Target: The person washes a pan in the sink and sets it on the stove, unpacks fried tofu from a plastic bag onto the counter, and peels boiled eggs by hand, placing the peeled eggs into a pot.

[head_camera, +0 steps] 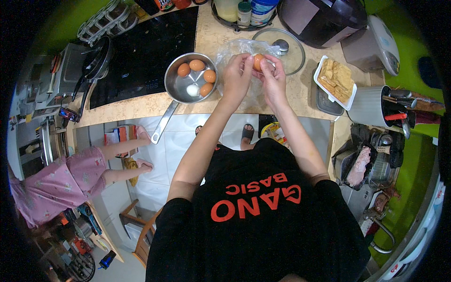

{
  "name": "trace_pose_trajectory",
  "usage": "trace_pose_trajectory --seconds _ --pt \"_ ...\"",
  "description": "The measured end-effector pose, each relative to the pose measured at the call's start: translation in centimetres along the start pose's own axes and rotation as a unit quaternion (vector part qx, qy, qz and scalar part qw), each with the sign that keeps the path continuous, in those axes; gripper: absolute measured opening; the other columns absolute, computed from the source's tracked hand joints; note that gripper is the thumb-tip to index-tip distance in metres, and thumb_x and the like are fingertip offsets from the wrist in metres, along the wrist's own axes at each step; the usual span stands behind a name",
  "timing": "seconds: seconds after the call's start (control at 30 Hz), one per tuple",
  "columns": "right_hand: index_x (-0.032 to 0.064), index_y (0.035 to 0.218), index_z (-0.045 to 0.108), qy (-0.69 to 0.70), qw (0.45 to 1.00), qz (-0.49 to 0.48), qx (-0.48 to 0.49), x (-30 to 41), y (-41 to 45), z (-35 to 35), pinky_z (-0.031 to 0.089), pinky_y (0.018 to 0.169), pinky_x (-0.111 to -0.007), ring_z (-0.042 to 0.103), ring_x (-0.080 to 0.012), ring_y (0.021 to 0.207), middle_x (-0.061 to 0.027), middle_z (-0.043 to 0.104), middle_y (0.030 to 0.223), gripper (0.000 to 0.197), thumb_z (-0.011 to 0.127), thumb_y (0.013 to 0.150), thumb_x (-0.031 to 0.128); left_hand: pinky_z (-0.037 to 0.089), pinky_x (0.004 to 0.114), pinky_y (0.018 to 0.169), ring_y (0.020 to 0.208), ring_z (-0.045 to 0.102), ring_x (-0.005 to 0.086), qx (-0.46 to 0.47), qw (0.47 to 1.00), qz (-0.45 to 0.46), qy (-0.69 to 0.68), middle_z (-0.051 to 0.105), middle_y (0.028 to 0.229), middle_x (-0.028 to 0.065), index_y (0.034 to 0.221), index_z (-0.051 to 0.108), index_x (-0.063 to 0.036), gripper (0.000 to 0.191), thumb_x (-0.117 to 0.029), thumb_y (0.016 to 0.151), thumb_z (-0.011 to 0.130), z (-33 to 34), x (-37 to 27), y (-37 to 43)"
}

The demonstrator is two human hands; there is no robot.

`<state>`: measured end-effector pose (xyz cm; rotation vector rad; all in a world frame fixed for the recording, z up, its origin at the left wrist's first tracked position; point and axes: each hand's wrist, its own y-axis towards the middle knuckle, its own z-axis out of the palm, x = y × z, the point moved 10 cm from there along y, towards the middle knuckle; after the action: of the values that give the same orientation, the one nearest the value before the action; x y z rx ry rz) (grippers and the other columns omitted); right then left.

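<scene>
A brown egg point(258, 62) is held between the fingertips of both hands, above the counter. My left hand point(238, 75) grips its left side, and my right hand point(275, 80) has thumb and fingers around its right. Beneath the hands lies a crumpled clear plastic bag point(224, 51), partly hidden by them. To the left stands a steel saucepan point(176, 87) holding several brown eggs point(197, 65) and one white, seemingly peeled egg point(193, 90). Its handle point(165, 121) juts out over the counter's front edge. Behind the right hand rests a glass lid point(296, 46) with a dark knob.
Left of the saucepan is a black cooktop point(141, 60) with a frying pan point(100, 58) at its far side. Fried tofu point(336, 79) in a white tray and a utensil holder point(368, 105) stand right. Another person in pink clothing point(77, 172) is at the left.
</scene>
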<state>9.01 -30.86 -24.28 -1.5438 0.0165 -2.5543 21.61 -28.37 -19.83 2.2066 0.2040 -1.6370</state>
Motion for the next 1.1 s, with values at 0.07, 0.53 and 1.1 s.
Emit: trace_pose_trajectory --seconds 0.07,0.53,1.1 --pt "0.0029 0.116 0.045 -0.001 1.000 0.009 -0.001 -0.4 0.1 -0.1 0.052 0.082 -0.034 0.061 -0.0207 0.092 -0.0135 0.059 0.106 0.034 0.057 0.092 0.022 0.049 0.033 0.066 0.073 0.063 0.0263 -0.003 1.000 -0.007 -0.009 0.063 0.086 0.0178 0.097 0.061 0.0035 0.022 -0.016 0.092 0.051 0.0 0.6 0.1" --pt "0.0005 0.114 0.049 0.037 0.998 0.049 0.021 -1.4 0.0 -0.5 0.052 0.080 -0.030 0.061 -0.0194 0.092 -0.0143 0.059 0.108 0.033 0.053 0.094 0.027 0.046 0.041 0.064 0.072 0.059 0.0330 -0.033 0.979 0.099 0.177 0.061 0.076 0.0177 0.085 0.061 0.0018 0.011 -0.008 0.086 0.056 -0.6 0.9 1.1" --pt "0.0021 0.106 0.054 0.045 0.956 0.287 0.047 -4.1 1.1 -2.1 0.053 0.071 -0.025 0.062 -0.0159 0.080 -0.0085 0.061 0.098 0.034 0.058 0.091 0.032 0.045 0.029 0.087 0.105 0.054 0.0160 0.230 0.971 0.037 -0.053 0.056 0.114 0.0089 0.118 0.058 -0.0074 0.030 -0.012 0.088 0.060 1.3 0.0 0.1"
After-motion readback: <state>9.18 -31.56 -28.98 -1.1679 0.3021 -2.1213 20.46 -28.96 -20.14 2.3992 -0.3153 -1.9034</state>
